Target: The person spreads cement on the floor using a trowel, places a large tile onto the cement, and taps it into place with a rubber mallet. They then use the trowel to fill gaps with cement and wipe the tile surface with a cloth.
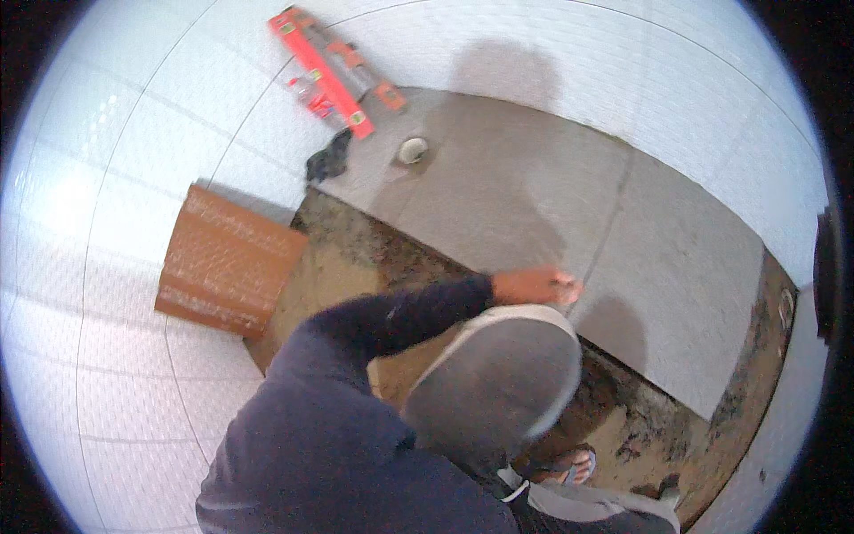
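Since both of the wearer's own hands lie out of view, their fingers' state cannot be told. A co-worker's left hand point(536, 287) appears over the near edge of the grey floor tiles point(672, 254), its blurred fingers drawn together, perhaps gripping something; I cannot tell. The co-worker's grey cap point(498, 383) overlaps that edge. A round drain opening point(412, 150) sits in the tiles' far-left part; a long red box point(322, 73) is at their far-left corner.
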Demonstrator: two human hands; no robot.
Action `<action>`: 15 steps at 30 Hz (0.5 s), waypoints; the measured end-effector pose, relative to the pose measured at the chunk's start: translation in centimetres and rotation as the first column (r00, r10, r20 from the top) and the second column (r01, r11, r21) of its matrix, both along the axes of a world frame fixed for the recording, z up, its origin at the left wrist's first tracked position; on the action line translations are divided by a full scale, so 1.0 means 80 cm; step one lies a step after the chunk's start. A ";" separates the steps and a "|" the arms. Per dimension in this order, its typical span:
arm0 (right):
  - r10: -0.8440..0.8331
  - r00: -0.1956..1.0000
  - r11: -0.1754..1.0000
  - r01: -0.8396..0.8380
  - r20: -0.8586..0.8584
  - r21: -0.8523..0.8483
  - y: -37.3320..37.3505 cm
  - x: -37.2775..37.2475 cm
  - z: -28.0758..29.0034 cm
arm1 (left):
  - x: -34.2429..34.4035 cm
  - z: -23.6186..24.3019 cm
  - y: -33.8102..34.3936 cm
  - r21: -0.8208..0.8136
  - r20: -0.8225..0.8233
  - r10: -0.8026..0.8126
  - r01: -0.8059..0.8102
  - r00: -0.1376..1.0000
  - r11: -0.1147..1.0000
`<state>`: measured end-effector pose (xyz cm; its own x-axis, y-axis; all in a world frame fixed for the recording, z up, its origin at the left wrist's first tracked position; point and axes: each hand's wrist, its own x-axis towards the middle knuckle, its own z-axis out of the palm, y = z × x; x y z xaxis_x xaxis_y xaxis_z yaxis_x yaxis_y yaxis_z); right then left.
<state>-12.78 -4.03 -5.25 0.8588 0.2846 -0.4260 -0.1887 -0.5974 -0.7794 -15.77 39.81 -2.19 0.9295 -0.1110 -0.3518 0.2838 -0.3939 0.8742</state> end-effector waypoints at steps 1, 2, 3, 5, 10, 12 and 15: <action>0.055 0.998 0.998 -0.055 0.003 -0.005 0.016 0.008 -0.006 | -0.038 -0.006 0.003 -0.038 -0.068 0.138 -0.141 0.988 0.989; 0.086 0.996 0.996 -0.085 0.005 -0.032 0.022 0.012 -0.010 | -0.085 -0.015 -0.004 -0.024 -0.093 0.229 -0.232 0.969 0.972; 0.112 0.994 0.993 -0.111 0.016 -0.050 0.032 0.018 -0.015 | -0.135 -0.023 -0.004 -0.087 0.043 0.325 -0.321 0.945 0.943; 0.141 0.989 0.985 -0.136 0.040 -0.107 0.034 0.028 -0.016 | -0.225 -0.037 -0.010 0.002 -0.104 0.531 -0.534 0.841 0.846; 0.010 0.991 0.966 0.024 0.134 -0.256 -0.021 0.001 0.019 | -0.253 -0.015 0.011 0.080 -0.083 0.653 -0.648 0.753 0.757; -0.106 0.976 0.935 0.163 0.191 -0.314 -0.063 -0.033 0.037 | -0.176 0.024 0.030 0.058 -0.089 0.575 -0.572 0.813 0.818; -0.208 0.940 0.884 0.299 0.270 -0.360 -0.120 -0.090 0.045 | -0.053 0.121 0.041 0.099 0.153 0.446 -0.462 0.882 0.881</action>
<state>-19.97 -13.66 -1.69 0.9623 -0.1056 -0.2506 -0.2281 -0.8154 -0.5321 -20.05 43.10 7.49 0.9031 0.3720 -0.2145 0.3530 -0.3586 0.8642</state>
